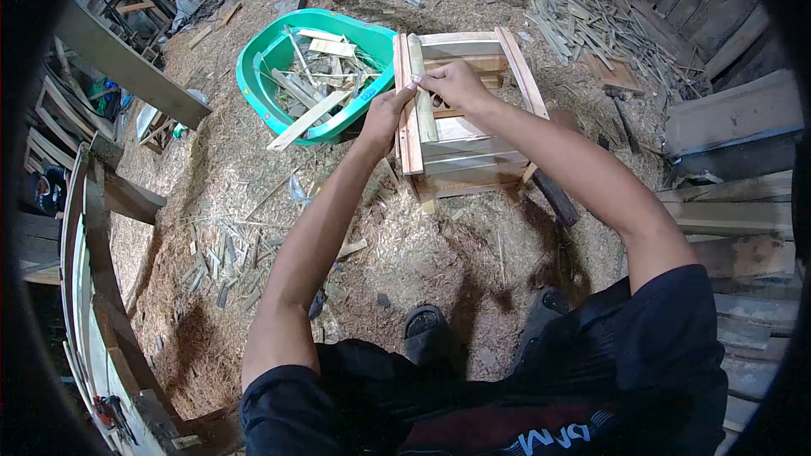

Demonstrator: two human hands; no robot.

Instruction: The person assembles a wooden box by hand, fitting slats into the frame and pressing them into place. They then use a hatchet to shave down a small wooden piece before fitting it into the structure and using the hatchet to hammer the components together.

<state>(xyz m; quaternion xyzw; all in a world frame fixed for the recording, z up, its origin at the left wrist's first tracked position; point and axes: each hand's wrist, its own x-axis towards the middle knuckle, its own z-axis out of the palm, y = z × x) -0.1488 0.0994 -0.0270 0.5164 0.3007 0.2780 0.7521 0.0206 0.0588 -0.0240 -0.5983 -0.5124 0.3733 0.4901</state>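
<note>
In front of me stands a small wooden frame (473, 167) with rails, posts and an open top. A pale wooden strip (427, 122) lies lengthwise along its left side, beside the outer left rail (409, 139). My left hand (390, 116) is closed at that side, with its thumb and fingertips pressed on the strip's edge. From the right, my right hand (458, 87) reaches over the frame and pinches the same strip, its fingertips close to my left thumb. My palms hide part of the strip and rail.
A green plastic tub (253, 89) full of wood offcuts (338, 76) stands left of the frame. A hammer-like tool (623, 118) lies to the right. Scrap sticks (583, 21) are heaped at the back right. Posts (135, 67) and stacked boards (735, 215) flank the shavings-covered floor.
</note>
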